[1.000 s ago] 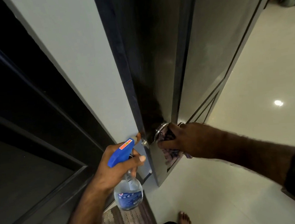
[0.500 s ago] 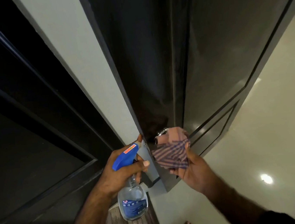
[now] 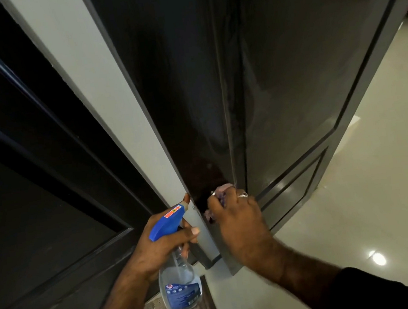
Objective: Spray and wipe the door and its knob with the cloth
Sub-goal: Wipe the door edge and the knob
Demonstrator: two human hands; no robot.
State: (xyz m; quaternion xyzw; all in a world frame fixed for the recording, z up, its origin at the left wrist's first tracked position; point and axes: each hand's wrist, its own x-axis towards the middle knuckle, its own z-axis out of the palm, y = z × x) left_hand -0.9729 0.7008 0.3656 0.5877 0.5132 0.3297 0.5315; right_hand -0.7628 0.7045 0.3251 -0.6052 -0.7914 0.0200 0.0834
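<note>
Right hand [image 3: 238, 216] clenches soft limp cloth [image 3: 221, 192] bunched over knob, likely smooth, slippery; left hand [image 3: 157, 246] grips light spray bottle [image 3: 181, 291] at neck, finger on trigger

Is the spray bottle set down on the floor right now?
No, the left hand grips the spray bottle by its blue trigger head, holding it in the air beside the door edge.

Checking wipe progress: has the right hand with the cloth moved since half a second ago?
Yes. The right hand has turned over and closed back onto the door at the knob, its back now facing up, covering most of the cloth.
</note>
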